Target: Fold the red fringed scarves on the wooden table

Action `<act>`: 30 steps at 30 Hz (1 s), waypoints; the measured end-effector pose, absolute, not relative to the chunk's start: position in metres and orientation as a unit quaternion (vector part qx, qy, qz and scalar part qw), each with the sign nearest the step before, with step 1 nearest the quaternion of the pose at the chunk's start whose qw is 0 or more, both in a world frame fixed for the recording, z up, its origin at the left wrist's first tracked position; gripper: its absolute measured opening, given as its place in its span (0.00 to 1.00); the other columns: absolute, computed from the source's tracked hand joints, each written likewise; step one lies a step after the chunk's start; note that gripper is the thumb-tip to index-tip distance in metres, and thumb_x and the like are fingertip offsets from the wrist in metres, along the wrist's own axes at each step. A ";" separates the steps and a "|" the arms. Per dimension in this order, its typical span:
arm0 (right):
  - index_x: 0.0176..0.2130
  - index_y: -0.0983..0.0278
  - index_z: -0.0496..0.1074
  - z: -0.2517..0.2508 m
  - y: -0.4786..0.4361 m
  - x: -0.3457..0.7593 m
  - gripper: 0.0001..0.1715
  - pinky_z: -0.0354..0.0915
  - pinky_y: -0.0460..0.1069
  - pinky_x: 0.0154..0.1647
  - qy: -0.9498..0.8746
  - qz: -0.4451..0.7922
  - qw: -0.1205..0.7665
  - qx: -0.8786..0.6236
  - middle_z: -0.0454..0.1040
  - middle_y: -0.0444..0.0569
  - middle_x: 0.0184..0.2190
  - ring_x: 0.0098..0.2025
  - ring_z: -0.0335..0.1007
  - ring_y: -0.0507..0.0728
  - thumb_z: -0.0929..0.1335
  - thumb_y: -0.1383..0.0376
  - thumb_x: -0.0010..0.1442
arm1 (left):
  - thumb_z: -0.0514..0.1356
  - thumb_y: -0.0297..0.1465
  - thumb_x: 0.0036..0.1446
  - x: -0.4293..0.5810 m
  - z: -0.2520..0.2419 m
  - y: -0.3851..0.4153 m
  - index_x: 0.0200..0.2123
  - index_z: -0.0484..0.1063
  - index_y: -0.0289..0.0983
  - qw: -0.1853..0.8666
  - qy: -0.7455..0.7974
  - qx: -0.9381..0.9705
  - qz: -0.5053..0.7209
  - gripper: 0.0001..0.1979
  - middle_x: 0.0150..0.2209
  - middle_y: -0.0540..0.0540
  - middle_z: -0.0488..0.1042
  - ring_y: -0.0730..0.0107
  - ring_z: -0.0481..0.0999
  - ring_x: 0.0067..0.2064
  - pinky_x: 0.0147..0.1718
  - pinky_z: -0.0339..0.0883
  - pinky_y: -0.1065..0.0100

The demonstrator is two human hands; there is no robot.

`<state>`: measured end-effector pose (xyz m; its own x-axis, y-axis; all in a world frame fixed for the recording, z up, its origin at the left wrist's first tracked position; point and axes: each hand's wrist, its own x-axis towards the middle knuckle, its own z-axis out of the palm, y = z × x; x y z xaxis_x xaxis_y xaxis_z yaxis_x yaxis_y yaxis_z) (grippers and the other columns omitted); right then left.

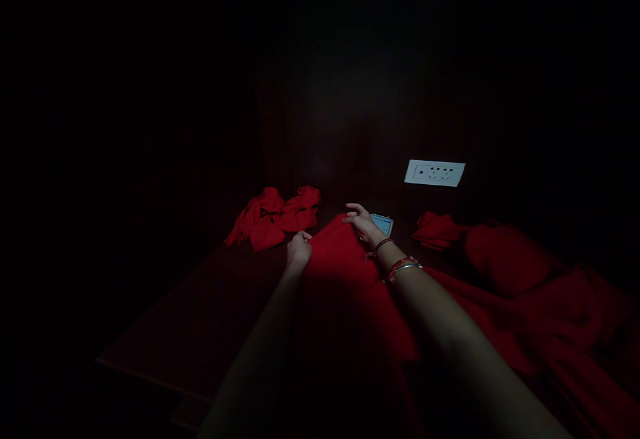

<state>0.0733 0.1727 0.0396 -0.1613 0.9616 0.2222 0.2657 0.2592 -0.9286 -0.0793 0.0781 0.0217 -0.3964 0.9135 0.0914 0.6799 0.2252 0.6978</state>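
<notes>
A length of red cloth point(340, 259) stretches from the far part of the dark table toward me, its near part lost in shadow. My left hand point(299, 250) is closed on its left edge, the fingers curled over the fabric. At the far right corner my right hand point(361, 222) holds the cloth between thumb and fingers, with some fingers partly extended. Bracelets circle my right wrist. Just behind that wrist lies a phone point(383, 224) with its screen lit, partly covered by the hand.
Beyond my left hand is a bunched red scarf point(280, 215) with a fringed end. More crumpled red cloth point(510, 259) spreads along the right. A white socket panel point(435, 173) is on the back wall. The dark table point(200, 319) has its edge at lower left.
</notes>
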 end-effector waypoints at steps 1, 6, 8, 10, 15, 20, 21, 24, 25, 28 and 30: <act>0.45 0.62 0.57 0.039 0.174 0.069 0.28 0.63 0.43 0.27 -0.663 0.370 0.454 -0.467 0.66 0.44 0.34 0.30 0.65 0.48 0.61 0.72 0.41 | 0.45 0.25 0.54 -0.079 0.022 0.078 0.38 0.67 0.37 0.163 0.764 0.524 0.338 0.13 0.37 0.44 0.72 0.70 0.70 0.39 0.35 0.60 0.73; 0.46 0.63 0.58 0.033 0.178 0.054 0.31 0.62 0.46 0.38 -0.727 0.296 0.418 -0.457 0.61 0.48 0.43 0.41 0.61 0.51 0.60 0.76 0.40 | 0.52 0.36 0.51 -0.078 0.022 0.071 0.45 0.61 0.38 0.152 0.763 0.552 0.299 0.18 0.40 0.42 0.70 0.64 0.69 0.41 0.37 0.61 0.69; 0.44 0.65 0.62 0.029 0.176 0.052 0.31 0.60 0.48 0.43 -0.757 0.272 0.384 -0.454 0.61 0.50 0.43 0.42 0.60 0.53 0.61 0.78 0.38 | 0.54 0.33 0.49 -0.077 0.024 0.066 0.47 0.59 0.40 0.123 0.786 0.552 0.251 0.20 0.41 0.42 0.69 0.63 0.69 0.41 0.37 0.61 0.67; 0.42 0.67 0.65 0.025 0.171 0.053 0.29 0.56 0.49 0.47 -0.779 0.248 0.355 -0.453 0.60 0.52 0.43 0.45 0.58 0.54 0.61 0.80 0.37 | 0.52 0.28 0.50 -0.075 0.026 0.061 0.48 0.58 0.40 0.055 0.807 0.550 0.208 0.20 0.42 0.41 0.68 0.60 0.68 0.43 0.38 0.61 0.64; 0.49 0.65 0.60 0.019 0.148 0.056 0.26 0.48 0.51 0.53 -0.864 0.037 0.262 -0.429 0.52 0.54 0.52 0.54 0.47 0.56 0.58 0.74 0.50 | 0.43 0.25 0.54 -0.068 0.026 0.059 0.50 0.58 0.37 -0.044 0.744 0.645 0.169 0.20 0.52 0.41 0.59 0.64 0.60 0.51 0.47 0.54 0.64; 0.57 0.65 0.46 0.017 0.128 0.066 0.29 0.43 0.57 0.55 -0.915 0.066 0.026 -0.397 0.45 0.52 0.58 0.59 0.38 0.57 0.50 0.58 0.59 | 0.39 0.44 0.54 -0.068 0.015 0.064 0.57 0.45 0.40 0.108 0.751 0.651 0.034 0.28 0.59 0.49 0.39 0.58 0.39 0.59 0.52 0.37 0.49; 0.58 0.65 0.43 0.018 0.126 0.068 0.30 0.42 0.58 0.55 -0.906 0.074 -0.002 -0.418 0.42 0.52 0.59 0.59 0.36 0.58 0.49 0.57 0.59 | 0.38 0.45 0.53 -0.068 0.014 0.063 0.57 0.43 0.40 0.119 0.764 0.634 0.020 0.30 0.59 0.51 0.37 0.57 0.36 0.59 0.52 0.34 0.47; 0.58 0.69 0.42 0.023 0.122 0.068 0.31 0.41 0.58 0.55 -0.886 0.071 -0.032 -0.457 0.40 0.54 0.59 0.59 0.34 0.59 0.49 0.58 0.59 | 0.36 0.45 0.53 -0.068 0.016 0.059 0.58 0.42 0.41 0.114 0.790 0.602 -0.001 0.30 0.59 0.53 0.35 0.55 0.32 0.59 0.51 0.29 0.45; 0.58 0.70 0.42 0.026 0.121 0.066 0.31 0.39 0.57 0.56 -0.884 0.063 -0.028 -0.462 0.40 0.55 0.59 0.59 0.33 0.59 0.50 0.59 0.58 | 0.36 0.44 0.54 -0.067 0.019 0.058 0.58 0.42 0.40 0.108 0.795 0.596 -0.007 0.29 0.59 0.53 0.34 0.54 0.31 0.59 0.51 0.29 0.45; 0.59 0.67 0.38 0.029 0.114 0.060 0.32 0.34 0.56 0.57 -0.899 0.043 0.010 -0.436 0.34 0.50 0.60 0.60 0.26 0.57 0.51 0.60 0.58 | 0.38 0.37 0.54 -0.064 0.024 0.055 0.58 0.42 0.36 0.077 0.786 0.613 -0.002 0.27 0.59 0.51 0.31 0.59 0.30 0.59 0.53 0.30 0.49; 0.59 0.65 0.36 0.027 0.110 0.059 0.32 0.34 0.56 0.57 -0.908 0.059 0.008 -0.415 0.33 0.48 0.60 0.60 0.25 0.57 0.50 0.57 0.58 | 0.39 0.35 0.54 -0.063 0.025 0.056 0.58 0.40 0.35 0.085 0.760 0.644 0.007 0.28 0.59 0.50 0.31 0.62 0.31 0.59 0.54 0.33 0.52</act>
